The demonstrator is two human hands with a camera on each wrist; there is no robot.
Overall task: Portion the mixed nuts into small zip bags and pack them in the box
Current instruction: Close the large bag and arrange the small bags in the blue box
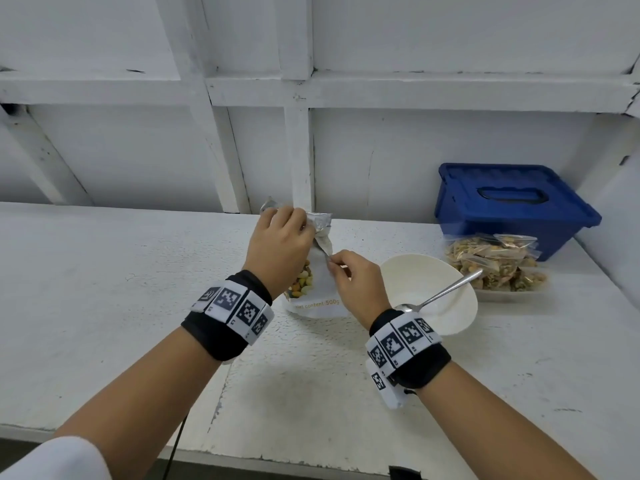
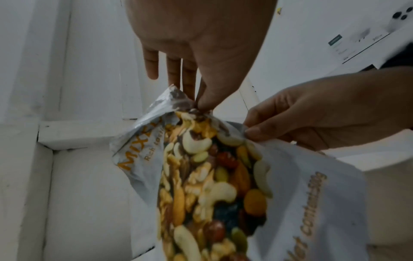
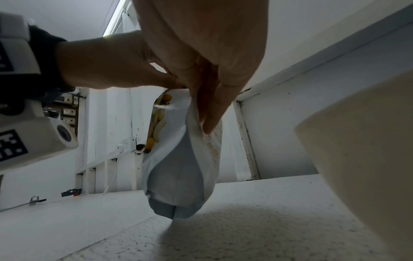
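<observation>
- Foil-lined and crinkly, the nut pouch [image 1: 320, 271] stands mid-worktop [image 1: 104, 289]; it looks floppy up top, weighted below, so best held at the mouth.
- Left hand [image 1: 278, 247] pinches its crumpled top edge.
- Print reads "MIX…", "Rich…", "Net content 500g".
- Right hand [image 1: 356, 282] pinches the side edge.
- Filled zip bags [image 1: 495, 265] look soft; blue box [image 1: 512, 206] sits lidded behind.

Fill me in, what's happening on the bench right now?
Both hands are on the big mixed nuts pouch, which stands on the white bench. The left hand pinches its crumpled top and the right hand pinches the side edge. The white bowl beside it holds only a spoon. Filled zip bags lie piled before the blue box, whose lid is on.
</observation>
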